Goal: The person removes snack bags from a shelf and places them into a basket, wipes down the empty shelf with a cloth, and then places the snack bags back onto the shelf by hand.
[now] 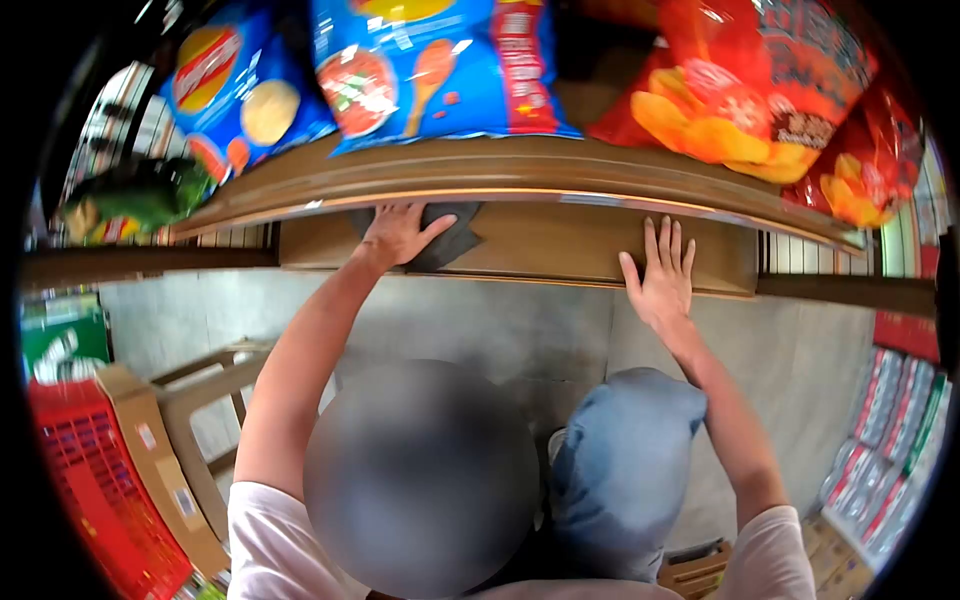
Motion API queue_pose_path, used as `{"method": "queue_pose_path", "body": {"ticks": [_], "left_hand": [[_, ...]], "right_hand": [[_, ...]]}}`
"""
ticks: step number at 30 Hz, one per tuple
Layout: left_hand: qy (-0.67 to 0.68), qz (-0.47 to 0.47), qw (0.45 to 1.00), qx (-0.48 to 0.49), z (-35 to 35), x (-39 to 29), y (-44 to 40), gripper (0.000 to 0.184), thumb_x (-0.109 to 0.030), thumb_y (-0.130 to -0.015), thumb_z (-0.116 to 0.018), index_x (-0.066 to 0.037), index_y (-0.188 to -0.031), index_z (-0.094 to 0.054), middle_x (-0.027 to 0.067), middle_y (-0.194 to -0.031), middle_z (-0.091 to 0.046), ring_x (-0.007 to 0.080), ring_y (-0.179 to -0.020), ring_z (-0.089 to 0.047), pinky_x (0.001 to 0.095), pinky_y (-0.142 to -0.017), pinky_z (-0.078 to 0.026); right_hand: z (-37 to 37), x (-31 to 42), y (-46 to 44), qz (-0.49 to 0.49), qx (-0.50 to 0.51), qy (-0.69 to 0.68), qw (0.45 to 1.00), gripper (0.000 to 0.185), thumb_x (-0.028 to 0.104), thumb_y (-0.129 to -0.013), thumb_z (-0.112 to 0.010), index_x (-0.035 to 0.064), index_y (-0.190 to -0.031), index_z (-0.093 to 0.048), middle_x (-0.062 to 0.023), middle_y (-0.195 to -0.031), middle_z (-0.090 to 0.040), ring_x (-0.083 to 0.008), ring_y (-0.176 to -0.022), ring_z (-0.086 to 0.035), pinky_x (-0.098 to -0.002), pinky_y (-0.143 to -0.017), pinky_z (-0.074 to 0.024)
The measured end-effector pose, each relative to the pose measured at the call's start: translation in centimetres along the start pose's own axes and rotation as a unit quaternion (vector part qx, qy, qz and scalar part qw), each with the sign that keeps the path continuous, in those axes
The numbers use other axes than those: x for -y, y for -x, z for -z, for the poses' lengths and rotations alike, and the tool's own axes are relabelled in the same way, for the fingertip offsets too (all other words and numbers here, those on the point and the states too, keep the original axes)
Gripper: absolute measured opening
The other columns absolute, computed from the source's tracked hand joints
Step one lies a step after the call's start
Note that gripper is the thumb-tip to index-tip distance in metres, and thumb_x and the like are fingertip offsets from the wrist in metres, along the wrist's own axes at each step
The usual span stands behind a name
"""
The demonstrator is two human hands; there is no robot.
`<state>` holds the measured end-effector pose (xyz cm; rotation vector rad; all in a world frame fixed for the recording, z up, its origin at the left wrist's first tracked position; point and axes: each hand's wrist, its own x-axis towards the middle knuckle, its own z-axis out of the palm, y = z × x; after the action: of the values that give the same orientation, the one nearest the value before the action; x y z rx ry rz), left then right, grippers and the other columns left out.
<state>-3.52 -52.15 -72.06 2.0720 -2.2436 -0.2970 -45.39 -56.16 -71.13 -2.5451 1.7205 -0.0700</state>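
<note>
My left hand (399, 234) lies flat on a dark grey cloth (455, 243), its thumb spread to the right. The cloth rests on a brown lower shelf (550, 245), partly under the upper shelf's edge. Further right, my right hand (660, 275) has its fingers stretched out and its palm down on the same shelf, holding nothing. The fingertips of my left hand reach close to the upper shelf's front edge, which hides the back of the lower shelf.
Blue chip bags (430, 75) and red chip bags (745, 90) stand on the upper shelf (500, 170). On the floor at left are a red crate (110, 490) and a cardboard box (165, 465). Stacked packs of cans (885, 440) stand at right. A blurred dark round shape (420, 480) covers the lower middle.
</note>
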Motion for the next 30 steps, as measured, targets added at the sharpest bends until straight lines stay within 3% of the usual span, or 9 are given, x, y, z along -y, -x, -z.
{"method": "queue_pose_path", "body": {"ticks": [5,7,10,13,15,19,21,25,30], "left_hand": [[-0.013,-0.08,0.99,0.117,2.6,-0.5,-2.0,0.066,-0.048,-0.093,-0.051,-0.004,-0.14,-0.037,0.0277,-0.141,-0.039,0.0441,-0.13,-0.036,0.0469,-0.11,-0.029],[-0.013,-0.128,0.982,0.141,2.9,-1.6,-2.7,0.07,-0.048,-0.091,-0.054,-0.006,-0.143,-0.034,0.0272,-0.146,-0.031,0.046,-0.133,-0.03,0.0515,-0.111,-0.024],[-0.051,-0.289,0.934,0.203,2.9,-5.5,-4.6,0.087,-0.044,-0.077,-0.068,-0.011,-0.148,-0.029,0.022,-0.156,-0.01,0.047,-0.142,-0.008,0.0621,-0.113,-0.009],[-0.085,-0.45,0.874,0.162,1.3,-11.0,-8.0,0.088,-0.043,-0.076,-0.069,-0.012,-0.148,-0.029,0.0208,-0.155,-0.016,0.044,-0.143,-0.01,0.0601,-0.114,-0.006],[-0.04,-0.45,0.887,0.1,0.7,-13.0,-11.6,0.079,-0.04,-0.082,-0.065,-0.013,-0.148,-0.03,0.0182,-0.155,-0.022,0.0408,-0.144,-0.014,0.0591,-0.115,-0.008],[-0.013,-0.229,0.969,-0.091,-2.0,-12.8,-19.4,0.06,-0.039,-0.098,-0.048,-0.012,-0.147,-0.03,0.0166,-0.152,-0.029,0.0392,-0.141,-0.023,0.0551,-0.113,-0.016],[-0.053,-0.16,0.975,-0.146,-4.0,-10.8,-21.5,0.065,-0.052,-0.095,-0.043,-0.01,-0.143,-0.037,0.02,-0.143,-0.041,0.0388,-0.131,-0.039,0.0509,-0.109,-0.026],[-0.059,-0.081,0.992,-0.077,-3.3,-12.9,-17.2,0.07,-0.052,-0.096,-0.039,-0.012,-0.15,-0.022,0.0191,-0.154,-0.022,0.0375,-0.143,-0.017,0.059,-0.113,-0.011],[-0.072,-0.237,0.969,0.002,-2.3,-16.7,-10.6,0.072,-0.044,-0.095,-0.046,-0.008,-0.151,-0.019,0.0188,-0.157,-0.015,0.0407,-0.145,-0.009,0.0572,-0.115,-0.005]], "right_hand": [[-0.7,-0.3,-1.0,-0.008,-0.054,-0.012,0.998,0.074,0.05,-0.095,-0.041,-0.0006,-0.147,-0.026,-0.0222,-0.15,-0.03,-0.0348,-0.142,-0.021,-0.0563,-0.115,-0.0081],[-0.2,-0.4,-0.6,0.021,-0.06,-0.032,0.997,0.073,0.05,-0.096,-0.041,-0.0004,-0.146,-0.027,-0.0216,-0.15,-0.03,-0.0335,-0.143,-0.021,-0.0559,-0.116,-0.0083],[-0.3,-0.2,-0.2,0.009,-0.083,-0.056,0.995,0.074,0.051,-0.095,-0.043,-0.0028,-0.145,-0.028,-0.0214,-0.15,-0.03,-0.0322,-0.143,-0.02,-0.0547,-0.116,-0.0082],[-0.6,-0.3,0.0,0.002,-0.124,-0.08,0.989,0.08,0.054,-0.094,-0.043,-0.0072,-0.143,-0.028,-0.022,-0.149,-0.03,-0.0318,-0.143,-0.021,-0.0532,-0.117,-0.0086],[-0.9,-0.2,-0.5,-0.003,-0.162,-0.075,0.984,0.082,0.055,-0.094,-0.042,-0.0091,-0.143,-0.028,-0.0224,-0.149,-0.031,-0.0321,-0.143,-0.021,-0.0521,-0.117,-0.0096],[-0.2,0.0,0.0,-0.014,-0.185,-0.054,0.981,0.083,0.056,-0.094,-0.041,-0.0112,-0.141,-0.028,-0.0232,-0.149,-0.031,-0.0327,-0.143,-0.021,-0.0509,-0.117,-0.0105],[-0.5,-0.3,1.4,-0.007,-0.164,-0.069,0.984,0.083,0.055,-0.094,-0.041,-0.0125,-0.14,-0.029,-0.024,-0.149,-0.031,-0.0336,-0.143,-0.021,-0.0502,-0.117,-0.011],[-0.8,-0.6,2.0,-0.012,-0.199,-0.117,0.973,0.08,0.052,-0.093,-0.045,-0.0131,-0.139,-0.032,-0.0257,-0.147,-0.033,-0.0348,-0.142,-0.022,-0.0501,-0.118,-0.0108],[-1.3,-0.3,2.4,-0.037,-0.234,-0.183,0.954,0.077,0.047,-0.093,-0.048,-0.0136,-0.138,-0.033,-0.0268,-0.146,-0.033,-0.0366,-0.142,-0.021,-0.051,-0.118,-0.0097]]}}
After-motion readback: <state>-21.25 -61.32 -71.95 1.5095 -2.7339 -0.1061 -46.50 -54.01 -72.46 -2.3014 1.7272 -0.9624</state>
